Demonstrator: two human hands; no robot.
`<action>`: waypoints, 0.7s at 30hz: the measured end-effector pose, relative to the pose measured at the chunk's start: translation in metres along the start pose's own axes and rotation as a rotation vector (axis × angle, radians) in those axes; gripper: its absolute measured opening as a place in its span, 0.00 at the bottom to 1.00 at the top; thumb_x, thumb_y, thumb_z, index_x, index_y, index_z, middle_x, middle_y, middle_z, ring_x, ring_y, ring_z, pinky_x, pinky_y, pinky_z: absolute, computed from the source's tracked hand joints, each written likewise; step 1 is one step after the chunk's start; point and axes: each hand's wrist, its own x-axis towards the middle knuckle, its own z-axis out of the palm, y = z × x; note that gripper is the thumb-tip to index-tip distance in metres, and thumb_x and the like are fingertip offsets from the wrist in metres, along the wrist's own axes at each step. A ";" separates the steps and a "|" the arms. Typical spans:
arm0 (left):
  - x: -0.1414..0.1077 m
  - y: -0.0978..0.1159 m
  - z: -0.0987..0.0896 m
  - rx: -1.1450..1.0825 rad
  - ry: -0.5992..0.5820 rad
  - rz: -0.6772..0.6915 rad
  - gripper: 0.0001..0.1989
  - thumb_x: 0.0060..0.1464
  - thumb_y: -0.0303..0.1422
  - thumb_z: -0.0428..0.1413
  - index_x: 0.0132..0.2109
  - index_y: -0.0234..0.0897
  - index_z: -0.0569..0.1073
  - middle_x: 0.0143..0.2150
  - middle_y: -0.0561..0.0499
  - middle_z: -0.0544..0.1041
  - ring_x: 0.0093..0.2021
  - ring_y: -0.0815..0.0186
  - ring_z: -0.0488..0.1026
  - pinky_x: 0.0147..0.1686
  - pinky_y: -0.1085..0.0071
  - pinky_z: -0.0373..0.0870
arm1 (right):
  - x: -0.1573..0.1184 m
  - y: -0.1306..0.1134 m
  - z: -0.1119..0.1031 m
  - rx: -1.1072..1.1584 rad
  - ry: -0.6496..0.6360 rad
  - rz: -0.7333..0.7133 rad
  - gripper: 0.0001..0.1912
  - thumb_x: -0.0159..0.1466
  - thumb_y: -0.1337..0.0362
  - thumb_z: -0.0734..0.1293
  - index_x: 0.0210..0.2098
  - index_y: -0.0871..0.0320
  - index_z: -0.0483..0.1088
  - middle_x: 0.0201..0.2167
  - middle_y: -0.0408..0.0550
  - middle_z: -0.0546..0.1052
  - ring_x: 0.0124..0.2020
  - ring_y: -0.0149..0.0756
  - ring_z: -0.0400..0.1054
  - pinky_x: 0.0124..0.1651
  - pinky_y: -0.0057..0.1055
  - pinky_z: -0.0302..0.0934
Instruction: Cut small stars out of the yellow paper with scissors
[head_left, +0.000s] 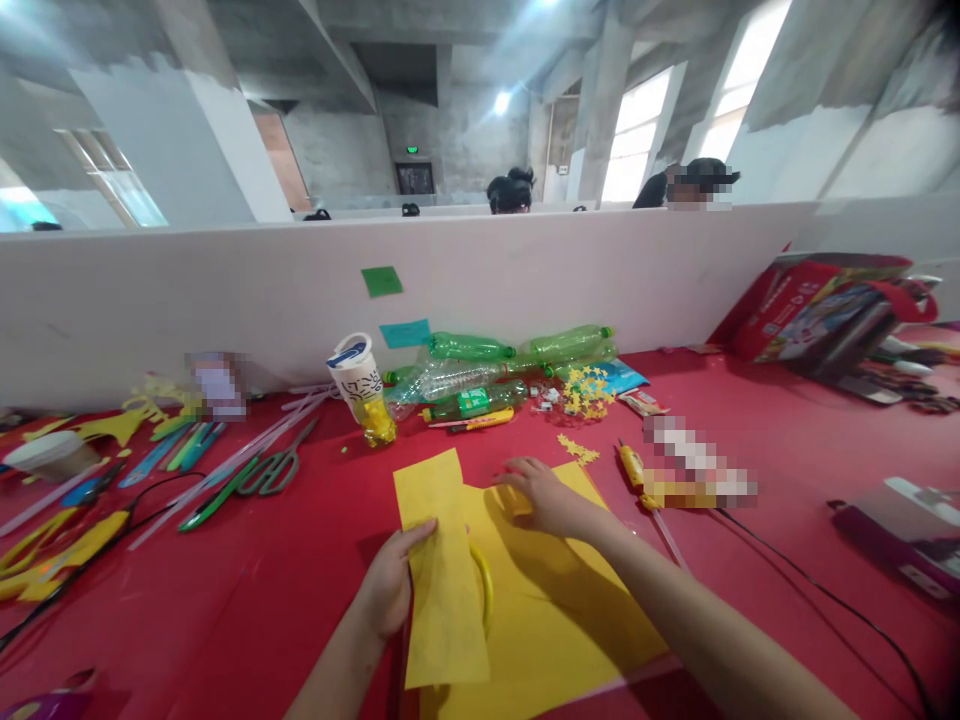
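My left hand (391, 580) grips a yellow rectangular strip (446, 610), thumb on its front face and the other fingers behind it. The strip is tilted up above a larger yellow sheet (555, 640) lying on the table. Partly hidden behind the strip, a bright yellow ring-shaped thing (487, 590) shows its curved edge. My right hand (544, 500) hovers over or rests on the sheet's upper part, fingers bent loosely and partly spread. Beneath those fingers is shaded yellow; whether they touch the sheet is unclear.
Green plastic bottles (472, 375), a paper cup (356, 380) and yellow stars (589, 395) stand or lie by the white partition (225, 290). Scissors (274, 470) are left; a yellow glue gun (634, 470) with a black cord (817, 590) lies right. A red bag (810, 300) stands far right.
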 end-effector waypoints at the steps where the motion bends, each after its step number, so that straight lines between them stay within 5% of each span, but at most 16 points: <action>1: 0.001 -0.003 0.000 0.004 0.009 -0.002 0.12 0.52 0.31 0.54 0.40 0.25 0.75 0.29 0.39 0.80 0.25 0.57 0.77 0.27 0.66 0.72 | 0.003 0.002 -0.002 -0.010 -0.016 0.041 0.34 0.54 0.60 0.70 0.57 0.57 0.60 0.57 0.57 0.62 0.58 0.48 0.55 0.58 0.41 0.50; 6: 0.008 -0.020 0.000 0.080 -0.003 0.024 0.14 0.47 0.30 0.60 0.42 0.27 0.74 0.34 0.38 0.81 0.34 0.54 0.79 0.35 0.62 0.74 | 0.030 0.005 -0.015 -0.070 -0.190 0.148 0.41 0.42 0.54 0.76 0.53 0.60 0.64 0.51 0.63 0.67 0.52 0.58 0.61 0.49 0.47 0.57; 12: 0.008 -0.028 0.000 0.152 -0.014 0.051 0.17 0.47 0.31 0.61 0.44 0.28 0.72 0.39 0.36 0.80 0.37 0.51 0.78 0.36 0.58 0.74 | 0.045 -0.008 -0.025 -0.121 -0.336 0.209 0.41 0.40 0.51 0.77 0.50 0.61 0.68 0.53 0.63 0.66 0.54 0.62 0.59 0.50 0.48 0.59; 15: 0.009 -0.029 -0.003 0.153 -0.008 0.059 0.17 0.46 0.31 0.62 0.43 0.28 0.72 0.39 0.36 0.80 0.37 0.50 0.78 0.36 0.58 0.75 | 0.043 -0.010 -0.025 -0.125 -0.362 0.257 0.37 0.48 0.52 0.75 0.53 0.63 0.65 0.51 0.63 0.68 0.51 0.58 0.64 0.48 0.47 0.61; 18: 0.010 -0.031 -0.005 0.162 -0.008 0.071 0.16 0.46 0.32 0.62 0.42 0.28 0.72 0.38 0.36 0.80 0.36 0.50 0.78 0.36 0.58 0.74 | 0.040 -0.005 -0.026 -0.097 -0.395 0.243 0.20 0.62 0.57 0.66 0.51 0.61 0.66 0.48 0.54 0.71 0.47 0.45 0.68 0.48 0.46 0.63; 21: 0.011 -0.032 -0.006 0.159 -0.031 0.091 0.17 0.45 0.33 0.62 0.43 0.28 0.73 0.38 0.36 0.80 0.35 0.51 0.79 0.37 0.57 0.74 | 0.038 0.004 -0.027 -0.021 -0.410 0.174 0.15 0.65 0.61 0.63 0.50 0.60 0.66 0.49 0.50 0.70 0.46 0.41 0.68 0.47 0.43 0.65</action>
